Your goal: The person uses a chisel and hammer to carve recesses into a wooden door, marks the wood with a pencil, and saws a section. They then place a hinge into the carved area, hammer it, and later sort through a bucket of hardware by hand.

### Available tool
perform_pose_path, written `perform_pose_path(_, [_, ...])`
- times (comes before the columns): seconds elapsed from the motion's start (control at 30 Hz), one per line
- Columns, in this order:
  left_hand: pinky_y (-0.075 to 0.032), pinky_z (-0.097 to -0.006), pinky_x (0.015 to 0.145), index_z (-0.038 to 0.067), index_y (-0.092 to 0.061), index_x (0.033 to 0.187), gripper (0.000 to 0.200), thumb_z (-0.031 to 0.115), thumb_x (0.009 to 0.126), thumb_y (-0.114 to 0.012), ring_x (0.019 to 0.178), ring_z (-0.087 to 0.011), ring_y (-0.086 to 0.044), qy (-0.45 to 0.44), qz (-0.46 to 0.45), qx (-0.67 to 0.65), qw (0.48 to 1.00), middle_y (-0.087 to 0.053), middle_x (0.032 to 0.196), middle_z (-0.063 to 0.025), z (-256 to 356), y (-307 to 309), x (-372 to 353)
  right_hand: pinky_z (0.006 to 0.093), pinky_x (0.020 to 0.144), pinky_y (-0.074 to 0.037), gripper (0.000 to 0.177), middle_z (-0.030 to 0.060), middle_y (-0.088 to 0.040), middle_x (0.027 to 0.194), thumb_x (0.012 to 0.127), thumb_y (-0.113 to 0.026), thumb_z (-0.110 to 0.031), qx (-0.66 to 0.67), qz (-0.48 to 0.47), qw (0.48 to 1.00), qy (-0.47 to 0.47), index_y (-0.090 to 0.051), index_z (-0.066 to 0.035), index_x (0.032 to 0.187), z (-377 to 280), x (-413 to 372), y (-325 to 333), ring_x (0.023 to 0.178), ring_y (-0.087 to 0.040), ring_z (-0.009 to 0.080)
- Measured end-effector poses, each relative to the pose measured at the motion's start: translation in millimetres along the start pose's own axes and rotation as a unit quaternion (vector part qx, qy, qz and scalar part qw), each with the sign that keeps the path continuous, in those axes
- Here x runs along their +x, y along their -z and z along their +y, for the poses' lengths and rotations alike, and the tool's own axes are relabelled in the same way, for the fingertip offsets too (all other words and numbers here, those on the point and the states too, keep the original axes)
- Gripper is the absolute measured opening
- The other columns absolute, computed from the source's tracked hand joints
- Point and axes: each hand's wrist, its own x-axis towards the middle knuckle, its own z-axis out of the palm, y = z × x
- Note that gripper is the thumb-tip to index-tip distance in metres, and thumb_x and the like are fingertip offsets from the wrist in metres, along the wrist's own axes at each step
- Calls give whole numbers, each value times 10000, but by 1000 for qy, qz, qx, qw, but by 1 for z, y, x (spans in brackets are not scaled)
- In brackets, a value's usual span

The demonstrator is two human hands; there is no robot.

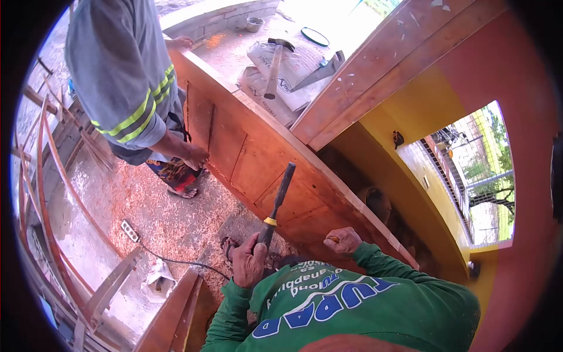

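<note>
My left hand (247, 261) is closed round the dark handle of a chisel (279, 199), which has a yellow band and points up and away from me. My right hand (345, 240) is curled shut close to the lower part of a wooden panel door (234, 154). A small orange-brown bit shows between its fingers, too little to name. The door stands on its long edge, running from the upper left down to the right in front of me. A co-worker's hand (194, 155) is at the door's panelled face, and their other hand (179, 42) rests by its far end.
A co-worker in a grey jacket (120, 58) stands at the left. A hammer (275, 67) and a handsaw (322, 71) lie on sacks (258, 88) behind the door. Wood shavings (158, 202), a power strip (130, 230) and its cord cover the floor. A timber frame (375, 76) slants at upper right.
</note>
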Motion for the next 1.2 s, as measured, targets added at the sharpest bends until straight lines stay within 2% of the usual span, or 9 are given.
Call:
perform_pose_path(0.1, [-418,-228,555,-10,-597,1166,355,281,978,-518,632,-47,-504,78,-18,-103,991,-544,706,21,1,7,27,347,651,-519,257,111,-671,774,814,-704,-283,55,13,997,-59,-698,-42,901,-41,1,18,686,-658,232])
perform_pose_path(0.23, [-448,-244,572,-5,-604,1155,311,239,983,-516,634,-69,-532,16,-111,-123,986,-576,725,1,-3,-10,52,307,682,-521,436,95,-685,940,824,-732,-308,170,114,977,61,-634,8,1108,-96,17,36,777,-657,157])
perform_pose_path(0.37, [-481,-271,631,-4,-606,1127,262,184,948,-570,686,-112,-588,-49,-188,-90,977,-625,767,-58,22,-55,72,266,725,-511,452,74,-654,1044,870,-700,-204,407,189,894,8,-543,49,1211,-132,25,45,848,-616,118])
perform_pose_path(0.6, [-496,-303,681,-22,-612,1066,233,144,906,-579,749,-316,-647,-103,-320,61,940,-648,875,-162,57,-115,92,259,759,-492,122,33,-618,903,932,-576,-109,438,274,856,-24,-607,-11,998,-90,14,72,833,-572,92])
perform_pose_path(0.7, [-493,-298,691,-42,-622,1016,275,209,927,-557,758,-292,-643,-228,-331,69,913,-648,854,-162,39,-108,126,246,739,-481,98,37,-623,891,931,-547,-95,507,323,799,-12,-604,-15,939,-73,4,63,791,-561,86])
perform_pose_path(0.83, [-496,-293,655,-43,-628,969,446,363,1005,-448,756,-157,-633,-127,-83,111,982,-663,826,-132,39,-87,237,248,640,-460,104,26,-631,793,915,-546,-111,465,360,798,-128,-606,-31,887,-46,-25,55,695,-537,83])
perform_pose_path(0.87, [-501,-333,680,-32,-629,985,428,355,999,-447,769,-244,-651,-112,-42,145,982,-666,829,-161,49,-91,271,248,626,-454,109,22,-628,773,912,-548,-115,424,380,811,-135,-610,-31,878,-39,-29,51,679,-532,83])
perform_pose_path(1.0, [-462,-471,856,-4,-616,1009,430,375,969,-417,966,-460,-582,-191,7,336,922,-628,977,-288,15,-106,425,256,595,-445,136,23,-633,726,900,-559,-124,321,393,831,-228,-618,-25,828,-18,-46,40,630,-517,89])
perform_pose_path(1.2, [-467,-429,951,-48,-506,1200,473,320,904,-533,1069,-350,-615,-88,33,505,858,-631,1115,-249,9,-152,497,283,618,-471,185,56,-651,716,881,-584,-165,215,398,836,-311,-625,-20,774,-18,-76,15,666,-602,133])
